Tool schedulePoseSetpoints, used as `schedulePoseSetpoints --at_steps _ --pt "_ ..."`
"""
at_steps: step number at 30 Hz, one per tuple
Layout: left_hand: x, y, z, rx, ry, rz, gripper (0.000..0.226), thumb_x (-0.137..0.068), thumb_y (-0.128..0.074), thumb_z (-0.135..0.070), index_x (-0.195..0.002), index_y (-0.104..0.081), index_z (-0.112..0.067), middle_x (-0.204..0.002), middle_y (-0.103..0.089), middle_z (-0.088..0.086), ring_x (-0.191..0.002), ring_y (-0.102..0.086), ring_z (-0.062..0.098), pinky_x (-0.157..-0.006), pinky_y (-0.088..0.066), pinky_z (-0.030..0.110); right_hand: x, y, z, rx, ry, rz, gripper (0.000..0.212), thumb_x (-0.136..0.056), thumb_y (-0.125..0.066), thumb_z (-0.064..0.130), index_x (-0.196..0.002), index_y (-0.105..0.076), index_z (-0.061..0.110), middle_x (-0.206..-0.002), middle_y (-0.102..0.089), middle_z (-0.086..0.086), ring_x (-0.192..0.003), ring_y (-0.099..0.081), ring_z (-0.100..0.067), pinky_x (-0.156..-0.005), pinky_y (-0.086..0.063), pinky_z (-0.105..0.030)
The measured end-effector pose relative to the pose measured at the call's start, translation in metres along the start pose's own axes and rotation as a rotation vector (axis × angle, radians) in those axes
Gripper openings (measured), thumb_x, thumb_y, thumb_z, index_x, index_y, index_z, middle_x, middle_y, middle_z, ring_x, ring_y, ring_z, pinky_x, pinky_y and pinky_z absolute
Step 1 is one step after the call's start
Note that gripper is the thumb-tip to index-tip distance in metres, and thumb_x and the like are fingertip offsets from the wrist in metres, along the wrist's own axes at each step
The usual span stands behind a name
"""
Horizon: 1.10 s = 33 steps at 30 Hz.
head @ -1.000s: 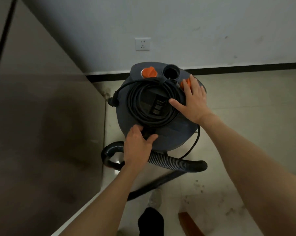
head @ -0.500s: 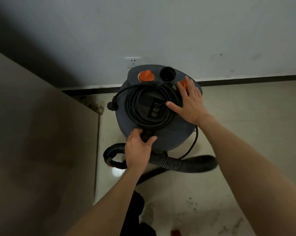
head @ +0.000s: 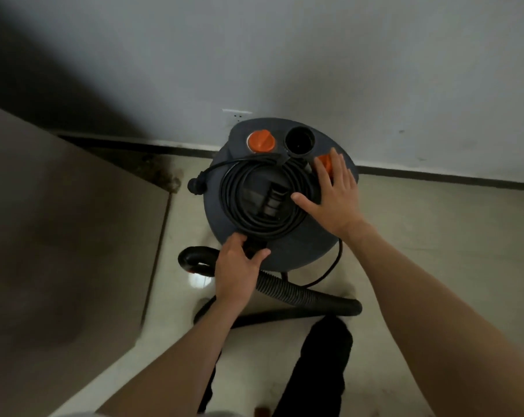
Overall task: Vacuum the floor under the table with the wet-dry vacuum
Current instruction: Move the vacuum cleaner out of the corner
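**Both hands on the vacuum lid**

Since the earlier frame our hands have barely shifted. The wet-dry vacuum [head: 299, 248] stands upright by the wall [head: 314, 55], its hose [head: 299, 291] running rightward across the floor [head: 435, 236]. Our left hand [head: 236, 272] grips the near edge of the coiled cord [head: 263, 200]. Our right hand [head: 333, 194] lies flat, fingers spread, over an orange knob [head: 324, 162].

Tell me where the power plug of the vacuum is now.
The plug hangs off the left edge of the vacuum lid, beside the coiled cord.
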<state>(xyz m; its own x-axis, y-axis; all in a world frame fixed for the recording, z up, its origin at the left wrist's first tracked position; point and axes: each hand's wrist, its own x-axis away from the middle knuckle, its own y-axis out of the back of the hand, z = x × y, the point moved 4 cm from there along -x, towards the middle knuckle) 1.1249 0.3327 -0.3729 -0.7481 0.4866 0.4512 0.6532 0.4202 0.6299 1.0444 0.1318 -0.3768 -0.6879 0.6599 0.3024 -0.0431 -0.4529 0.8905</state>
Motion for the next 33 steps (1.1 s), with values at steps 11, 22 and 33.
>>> schedulePoseSetpoints --at_steps 11,22,33 --pt "0.017 -0.025 -0.038 0.075 0.347 -0.195 0.048 -0.077 -0.076 -0.014 -0.120 -0.058 -0.001 -0.113 -0.064 0.013 -0.106 -0.059 0.028 -0.084 -0.041 0.026 -0.018 0.019 -0.019 0.004 0.164 0.203 0.103 -0.077 -0.015 0.082 -0.153 0.004 0.014 -0.157 0.020 -0.014 -0.145 0.018 -0.028 -0.115 0.011 -0.038" --pt "0.020 -0.029 -0.040 0.104 0.377 -0.231 0.040 -0.080 -0.072 -0.010 -0.117 -0.059 -0.005 -0.101 -0.064 0.009 -0.092 -0.056 0.023 -0.075 -0.035 0.025 -0.025 0.024 -0.020 0.081 0.199 0.345 0.076 -0.091 -0.027 0.065 -0.153 -0.004 0.027 -0.153 0.031 -0.013 -0.142 0.027 -0.029 -0.116 0.012 -0.041" --pt "0.026 -0.031 -0.048 0.157 0.415 -0.258 0.042 -0.082 -0.069 -0.009 -0.122 -0.057 -0.005 -0.102 -0.062 0.012 -0.102 -0.057 0.031 -0.077 -0.035 0.025 -0.039 0.047 -0.004 -0.054 0.134 0.379 0.083 -0.088 -0.043 0.065 -0.151 -0.023 0.015 -0.160 0.009 -0.011 -0.146 0.013 -0.026 -0.117 0.008 -0.046"
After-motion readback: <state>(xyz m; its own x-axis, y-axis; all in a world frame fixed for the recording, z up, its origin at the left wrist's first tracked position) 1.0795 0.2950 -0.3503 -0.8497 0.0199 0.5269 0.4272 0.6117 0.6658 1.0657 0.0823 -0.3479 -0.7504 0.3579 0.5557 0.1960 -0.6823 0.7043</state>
